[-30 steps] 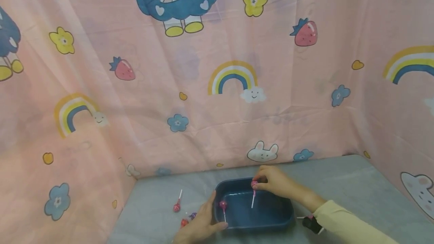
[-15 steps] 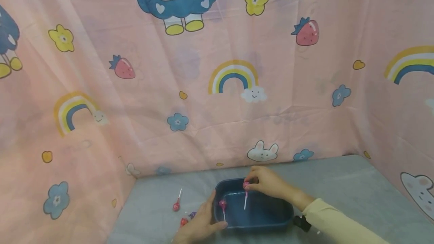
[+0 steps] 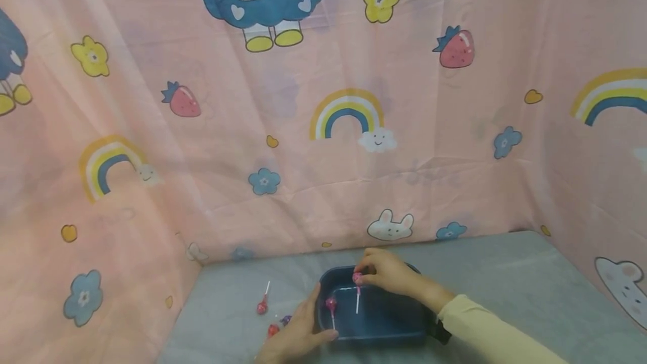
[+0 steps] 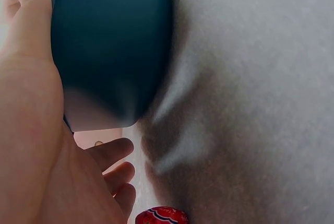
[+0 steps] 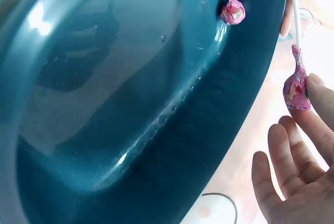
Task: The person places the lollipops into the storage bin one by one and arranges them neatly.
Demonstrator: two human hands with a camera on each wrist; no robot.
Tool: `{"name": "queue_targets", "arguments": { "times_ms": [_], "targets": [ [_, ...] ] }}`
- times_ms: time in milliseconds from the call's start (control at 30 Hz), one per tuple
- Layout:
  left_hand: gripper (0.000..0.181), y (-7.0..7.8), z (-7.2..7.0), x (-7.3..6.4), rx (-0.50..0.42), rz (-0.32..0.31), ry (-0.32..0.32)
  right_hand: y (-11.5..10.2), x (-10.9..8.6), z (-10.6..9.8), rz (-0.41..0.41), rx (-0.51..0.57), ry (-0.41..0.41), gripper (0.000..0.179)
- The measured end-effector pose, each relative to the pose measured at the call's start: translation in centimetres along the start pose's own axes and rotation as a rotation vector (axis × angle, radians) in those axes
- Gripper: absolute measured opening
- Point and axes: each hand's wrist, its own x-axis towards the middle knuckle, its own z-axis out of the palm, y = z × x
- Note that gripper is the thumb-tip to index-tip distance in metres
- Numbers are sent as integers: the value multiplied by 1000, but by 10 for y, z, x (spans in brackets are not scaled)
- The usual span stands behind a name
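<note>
My right hand (image 3: 386, 271) pinches a pink-wrapped lollipop (image 5: 296, 91) by its candy end, between thumb and index finger. Its white stick points down in the head view, above the dark blue box (image 3: 384, 322). The other fingers of that hand are spread in the right wrist view. Inside the box, at its left end, another pink lollipop (image 3: 331, 303) leans with its stick toward the near rim. My left hand (image 3: 298, 330) rests against the box's left end, thumb at the near rim, index finger along the side. Its remaining fingers are loosely bent beside the box in the left wrist view.
On the grey table (image 3: 505, 285) left of the box lie a red lollipop (image 3: 261, 308), an orange-red one (image 3: 273, 330) and a purple-wrapped piece (image 3: 286, 319). A black object (image 3: 443, 333) sits partly behind the right sleeve. A pink patterned curtain (image 3: 227, 128) hangs behind the table.
My right hand has moved left across the box with the lollipop. The left hand and the box stay put. The black object at the right is now more covered by the sleeve.
</note>
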Motion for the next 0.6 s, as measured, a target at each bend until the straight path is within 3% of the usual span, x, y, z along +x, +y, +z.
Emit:
{"name": "queue_targets", "arguments": {
  "times_ms": [233,600],
  "targets": [
    [102,2,-2,-2,2,1,-5,-2,5,7,-21,26,-31,20],
    [102,1,-1,-2,28,3,-10,-2,11,19,21,52,-58,19]
  ]
}}
